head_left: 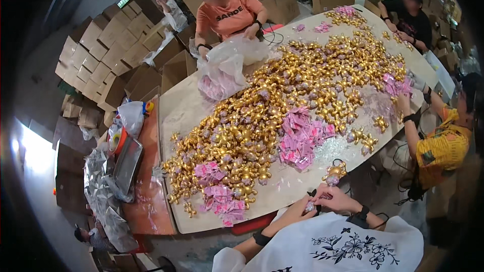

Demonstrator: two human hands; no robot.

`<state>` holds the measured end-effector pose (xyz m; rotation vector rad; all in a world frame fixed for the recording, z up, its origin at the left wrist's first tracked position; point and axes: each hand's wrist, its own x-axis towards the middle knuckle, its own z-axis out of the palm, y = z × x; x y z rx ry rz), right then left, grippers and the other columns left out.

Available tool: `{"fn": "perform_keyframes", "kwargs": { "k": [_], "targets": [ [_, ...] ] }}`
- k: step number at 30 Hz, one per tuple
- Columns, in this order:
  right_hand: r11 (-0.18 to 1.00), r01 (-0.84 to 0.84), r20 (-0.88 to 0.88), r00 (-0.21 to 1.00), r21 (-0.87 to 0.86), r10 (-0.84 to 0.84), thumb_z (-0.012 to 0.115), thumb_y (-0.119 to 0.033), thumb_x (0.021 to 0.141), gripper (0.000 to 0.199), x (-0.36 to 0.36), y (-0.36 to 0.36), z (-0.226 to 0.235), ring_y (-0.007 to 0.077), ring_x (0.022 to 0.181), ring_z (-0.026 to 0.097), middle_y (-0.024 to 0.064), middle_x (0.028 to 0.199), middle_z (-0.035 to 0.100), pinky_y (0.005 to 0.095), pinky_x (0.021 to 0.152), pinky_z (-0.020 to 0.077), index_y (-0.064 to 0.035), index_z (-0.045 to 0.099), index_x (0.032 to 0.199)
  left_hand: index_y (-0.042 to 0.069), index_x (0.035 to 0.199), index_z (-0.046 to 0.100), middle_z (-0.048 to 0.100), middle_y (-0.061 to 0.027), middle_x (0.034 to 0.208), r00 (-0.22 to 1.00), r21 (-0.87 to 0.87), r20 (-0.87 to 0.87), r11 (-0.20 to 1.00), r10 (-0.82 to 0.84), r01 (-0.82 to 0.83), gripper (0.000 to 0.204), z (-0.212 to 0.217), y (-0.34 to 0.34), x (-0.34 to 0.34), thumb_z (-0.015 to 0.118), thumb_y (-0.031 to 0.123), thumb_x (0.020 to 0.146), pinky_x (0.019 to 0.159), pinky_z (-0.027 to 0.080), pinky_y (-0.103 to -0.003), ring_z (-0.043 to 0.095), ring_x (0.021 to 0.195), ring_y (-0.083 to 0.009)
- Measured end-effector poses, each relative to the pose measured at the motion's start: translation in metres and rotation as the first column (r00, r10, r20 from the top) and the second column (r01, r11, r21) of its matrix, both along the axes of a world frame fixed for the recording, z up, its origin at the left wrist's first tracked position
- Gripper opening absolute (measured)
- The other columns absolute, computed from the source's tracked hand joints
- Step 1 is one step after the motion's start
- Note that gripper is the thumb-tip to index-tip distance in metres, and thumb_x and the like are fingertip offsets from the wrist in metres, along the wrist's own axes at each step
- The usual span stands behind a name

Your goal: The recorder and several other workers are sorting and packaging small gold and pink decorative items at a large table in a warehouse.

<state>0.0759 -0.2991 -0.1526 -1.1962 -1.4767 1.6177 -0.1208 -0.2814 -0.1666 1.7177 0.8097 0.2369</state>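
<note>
Nearest is the person's white top [312, 247] with dark embroidered flowers; beyond it both forearms, a black band on each wrist, reach toward the near edge of the surface [257, 221]; the left hand [297, 212] has its fingers curled in around a sparkly ball [309, 206], which sits at the fingertips and shows partly between them; the right hand [337, 201] lies close beside it, its fingers bent toward the left hand; whether they are clamped on anything I cannot tell; a gold toy [334, 173] lies just past the knuckles of the right hand, by the surface's near edge, with a dark loop above it; whether the fingers touch it is unclear.

Farther in, pink packets [300, 141] lie in a heap, well apart from the hands; more pink packets lie to the left; behind and around them spreads a long pile of gold toys [247, 131]; to the right, a co-worker in yellow [443, 143] has both hands by further packets; across the surface, a co-worker in orange [229, 12] handles a clear plastic bag [224, 73] with pink inside; cardboard boxes [108, 45] are stacked at the far left.
</note>
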Motion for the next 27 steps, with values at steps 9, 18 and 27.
{"fn": "perform_keyframes", "kwargs": {
  "k": [9,18,27],
  "targets": [
    [0.997,-0.029,0.012,1.0,0.075,0.028,0.049,-0.012,0.087,0.015,-0.017,0.009,-0.011,0.0152,0.084,0.051,0.0082,0.09,0.053,0.0266,0.074,0.0414,-0.0002,0.053,0.095,0.002,0.115,0.031,0.047,-0.0159,0.101,0.983,-0.087,0.107,0.986,0.152,-0.143,0.054,-0.015,0.006,-0.006,0.065,0.021,0.077,0.077,0.043,-0.033,0.051,0.089,-0.0227],
    [0.939,0.222,-0.113,0.974,0.261,-0.198,0.031,-0.018,0.094,0.025,-0.053,0.044,0.001,0.0145,0.071,0.045,0.0072,0.076,0.047,0.0283,0.068,0.0402,0.0005,0.047,0.09,-0.002,0.126,0.016,0.033,-0.0203,0.115,0.971,0.213,0.149,0.953,0.188,-0.217,0.088,0.033,0.039,0.001,0.074,0.027,0.067,0.092,0.036,-0.036,0.037,0.113,-0.0281],
    [0.99,0.08,-0.159,0.985,0.114,-0.061,0.027,-0.028,0.096,0.031,-0.048,0.042,-0.001,0.0111,0.067,0.047,0.0046,0.073,0.048,0.0243,0.064,0.04,-0.0041,0.044,0.083,-0.003,0.128,0.025,0.034,-0.0216,0.125,0.966,0.914,0.256,0.335,-0.032,-0.231,0.104,0.306,0.092,-0.109,0.083,0.032,0.049,0.1,0.027,-0.039,0.034,0.119,-0.0343]
  ]
}}
